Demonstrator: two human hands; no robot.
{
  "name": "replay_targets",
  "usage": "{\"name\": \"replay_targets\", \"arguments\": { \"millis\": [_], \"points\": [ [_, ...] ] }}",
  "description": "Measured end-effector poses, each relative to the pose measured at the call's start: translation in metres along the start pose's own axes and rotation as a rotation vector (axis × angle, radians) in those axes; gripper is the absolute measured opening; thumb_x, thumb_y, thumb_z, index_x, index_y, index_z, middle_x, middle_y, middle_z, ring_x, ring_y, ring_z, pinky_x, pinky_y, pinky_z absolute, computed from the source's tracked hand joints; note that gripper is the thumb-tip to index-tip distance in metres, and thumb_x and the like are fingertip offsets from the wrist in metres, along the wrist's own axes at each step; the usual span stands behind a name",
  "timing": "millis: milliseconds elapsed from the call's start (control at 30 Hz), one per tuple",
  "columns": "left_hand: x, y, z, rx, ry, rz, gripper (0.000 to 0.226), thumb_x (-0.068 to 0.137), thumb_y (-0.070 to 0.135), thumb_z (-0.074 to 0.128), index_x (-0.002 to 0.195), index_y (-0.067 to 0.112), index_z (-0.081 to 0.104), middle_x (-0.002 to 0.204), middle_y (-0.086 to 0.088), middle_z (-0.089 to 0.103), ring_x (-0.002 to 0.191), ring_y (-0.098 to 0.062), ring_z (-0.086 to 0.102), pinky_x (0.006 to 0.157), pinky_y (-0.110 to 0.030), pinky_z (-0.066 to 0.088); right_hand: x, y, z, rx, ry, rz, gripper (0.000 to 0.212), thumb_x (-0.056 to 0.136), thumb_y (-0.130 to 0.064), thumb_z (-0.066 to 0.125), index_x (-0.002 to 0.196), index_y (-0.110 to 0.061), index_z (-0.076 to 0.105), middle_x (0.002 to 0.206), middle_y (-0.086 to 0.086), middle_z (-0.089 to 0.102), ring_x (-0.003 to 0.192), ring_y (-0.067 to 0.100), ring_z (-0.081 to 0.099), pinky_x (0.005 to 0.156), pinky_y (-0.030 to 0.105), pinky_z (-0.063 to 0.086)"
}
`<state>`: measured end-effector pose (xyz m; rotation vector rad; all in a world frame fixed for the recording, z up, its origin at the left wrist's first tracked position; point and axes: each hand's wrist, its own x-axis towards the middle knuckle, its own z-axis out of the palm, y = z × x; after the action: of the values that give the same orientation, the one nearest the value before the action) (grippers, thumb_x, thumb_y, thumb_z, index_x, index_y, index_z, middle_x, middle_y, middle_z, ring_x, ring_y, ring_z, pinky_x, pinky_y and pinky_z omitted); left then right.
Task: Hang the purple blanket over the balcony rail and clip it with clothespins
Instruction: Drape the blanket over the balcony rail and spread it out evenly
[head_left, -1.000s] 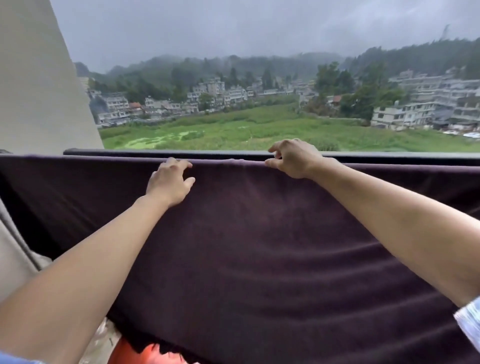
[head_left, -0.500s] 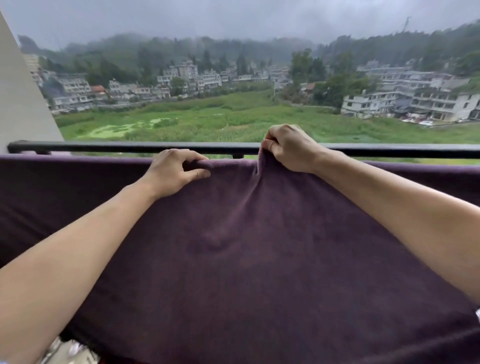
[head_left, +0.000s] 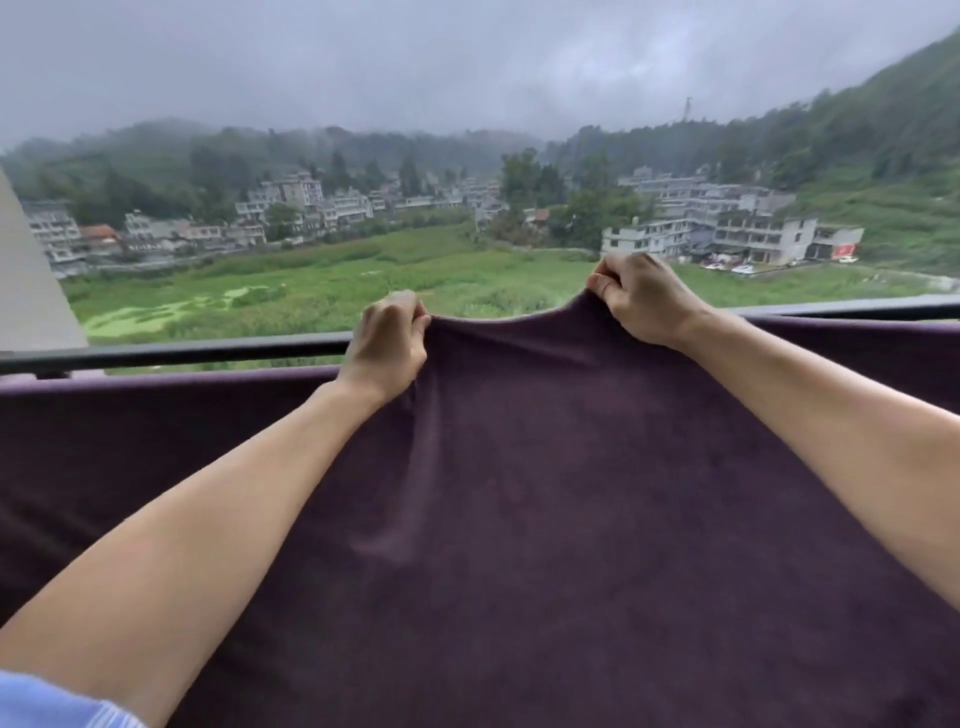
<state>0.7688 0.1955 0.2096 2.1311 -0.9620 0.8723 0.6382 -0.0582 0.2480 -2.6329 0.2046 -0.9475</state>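
The dark purple blanket (head_left: 545, 493) fills the lower half of the view, stretched wide in front of the dark balcony rail (head_left: 197, 353). My left hand (head_left: 387, 345) grips its top edge in a fist near the middle. To the right, my right hand (head_left: 641, 296) pinches the same edge and holds it higher. Between and around my hands the edge is raised above the rail line. To either side the blanket's top edge runs level just below the rail. No clothespins are visible.
A pale wall or pillar (head_left: 31, 291) stands at the far left, where the rail ends. Beyond the rail lie a green field, houses and misty hills far below. A bit of light blue sleeve (head_left: 47, 701) shows at the bottom left.
Both hands closed on the blanket's top edge and lifted it from level with the rail to above it. The right hand rose higher. The view tilted upward.
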Motion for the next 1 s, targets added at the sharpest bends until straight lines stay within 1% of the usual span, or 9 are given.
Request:
{"name": "replay_targets", "arguments": {
  "millis": [100, 267, 333, 500, 600, 667, 733, 867, 1000],
  "points": [
    [0.007, -0.036, -0.029, 0.012, 0.068, -0.019, 0.010, 0.090, 0.006, 0.059, 0.083, -0.001, 0.062, 0.087, -0.022, 0.066, 0.083, -0.038, 0.061, 0.070, -0.037, 0.043, -0.002, -0.024, 0.009, -0.022, 0.054, -0.033, 0.019, 0.098, -0.024, 0.053, 0.096, -0.008, 0.064, 0.089, 0.007, 0.065, 0.086, 0.025, 0.060, 0.073, 0.030, 0.041],
    [-0.024, -0.078, -0.032, 0.097, -0.205, -0.136, 0.038, 0.095, 0.035, 0.052, 0.070, 0.008, 0.061, 0.079, -0.016, 0.067, 0.084, -0.037, 0.061, 0.072, -0.039, 0.044, -0.019, -0.040, 0.059, -0.231, -0.155, 0.021, 0.030, 0.100, -0.039, 0.043, 0.096, -0.015, 0.062, 0.105, 0.009, 0.067, 0.101, 0.031, 0.060, 0.073, 0.035, 0.038],
    [-0.033, -0.099, -0.044, 0.144, -0.198, -0.178, 0.045, 0.098, 0.039, 0.046, 0.064, 0.011, 0.056, 0.082, -0.018, 0.068, 0.087, -0.038, 0.061, 0.074, -0.040, 0.040, -0.023, -0.047, 0.066, -0.270, -0.171, 0.026, 0.038, 0.099, -0.047, 0.038, 0.089, -0.018, 0.059, 0.100, 0.007, 0.066, 0.098, 0.030, 0.060, 0.070, 0.035, 0.035],
    [-0.050, -0.158, -0.081, 0.219, -0.059, -0.227, 0.037, 0.097, 0.034, 0.050, 0.069, 0.011, 0.058, 0.083, -0.017, 0.062, 0.090, -0.039, 0.058, 0.076, -0.043, 0.042, -0.010, -0.105, 0.092, -0.172, -0.238, -0.173, 0.040, 0.095, -0.056, 0.044, 0.097, -0.022, 0.066, 0.094, -0.002, 0.067, 0.089, 0.022, 0.061, 0.072, 0.034, 0.045],
    [-0.060, -0.194, -0.109, 0.291, -0.042, -0.286, 0.024, 0.093, 0.030, 0.056, 0.090, 0.010, 0.071, 0.097, -0.013, 0.065, 0.098, -0.036, 0.058, 0.084, -0.043, 0.045, 0.008, -0.149, 0.128, -0.091, -0.237, -0.308, 0.039, 0.090, -0.057, 0.054, 0.107, -0.024, 0.065, 0.105, -0.006, 0.068, 0.095, 0.018, 0.063, 0.077, 0.032, 0.049],
    [-0.069, -0.217, -0.132, 0.340, -0.088, -0.283, 0.024, 0.091, 0.030, 0.059, 0.106, 0.015, 0.071, 0.110, -0.007, 0.065, 0.108, -0.030, 0.057, 0.093, -0.043, 0.043, 0.018, -0.177, 0.154, -0.058, -0.263, -0.370, 0.046, 0.087, -0.055, 0.059, 0.120, -0.022, 0.061, 0.116, -0.003, 0.064, 0.102, 0.019, 0.062, 0.079, 0.031, 0.047],
    [-0.074, -0.235, -0.152, 0.378, -0.128, -0.267, 0.030, 0.089, 0.025, 0.063, 0.117, 0.017, 0.067, 0.119, -0.003, 0.063, 0.115, -0.027, 0.055, 0.098, -0.043, 0.042, 0.025, -0.200, 0.173, -0.030, -0.264, -0.392, 0.043, 0.086, -0.050, 0.064, 0.118, -0.021, 0.063, 0.113, 0.000, 0.066, 0.103, 0.022, 0.062, 0.080, 0.032, 0.046],
    [-0.072, -0.258, -0.166, 0.379, -0.099, -0.206, 0.030, 0.082, 0.017, 0.072, 0.111, 0.012, 0.071, 0.107, -0.007, 0.066, 0.106, -0.030, 0.055, 0.093, -0.042, 0.045, 0.031, -0.215, 0.186, 0.043, -0.270, -0.378, 0.028, 0.081, -0.039, 0.074, 0.100, -0.019, 0.075, 0.098, 0.000, 0.072, 0.092, 0.018, 0.064, 0.078, 0.028, 0.047],
    [-0.061, -0.274, -0.169, 0.305, -0.096, -0.047, 0.026, 0.074, 0.012, 0.080, 0.099, 0.005, 0.075, 0.096, -0.010, 0.071, 0.096, -0.031, 0.060, 0.089, -0.037, 0.046, 0.030, -0.217, 0.184, 0.053, -0.179, -0.347, 0.016, 0.081, -0.029, 0.075, 0.094, -0.020, 0.078, 0.087, -0.010, 0.065, 0.081, 0.011, 0.058, 0.073, 0.020, 0.036]
  ]
}}
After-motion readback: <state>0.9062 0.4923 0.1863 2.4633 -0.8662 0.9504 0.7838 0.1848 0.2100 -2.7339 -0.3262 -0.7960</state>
